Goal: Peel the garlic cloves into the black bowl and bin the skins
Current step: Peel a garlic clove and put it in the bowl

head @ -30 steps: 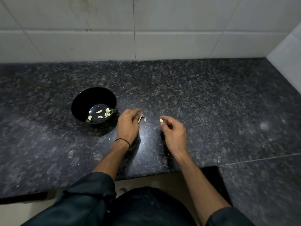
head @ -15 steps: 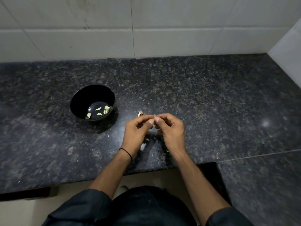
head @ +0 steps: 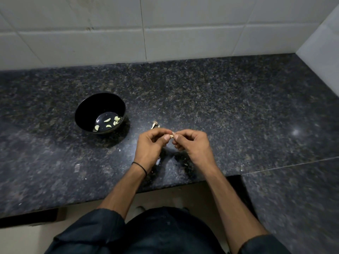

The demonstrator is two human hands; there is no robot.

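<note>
A black bowl (head: 86,109) stands on the dark granite counter at left of centre, with several peeled garlic cloves (head: 107,123) lying in its bottom. To the right of it my left hand (head: 151,146) and my right hand (head: 194,145) meet above the counter. Both pinch one small garlic clove (head: 171,135) between thumbs and fingertips. Just beyond the hands a few dry skins and garlic bits (head: 154,124) lie on the counter.
The granite counter (head: 229,110) runs to a white tiled wall (head: 165,30) at the back and a wall at the right. Its front edge is close to my body, with a step in the edge at lower right. Small skin flakes (head: 185,163) lie under my hands.
A second ago my hands were apart, the left by the skins, the right pinching the clove. They came together, and both now pinch the clove, lifted slightly.
</note>
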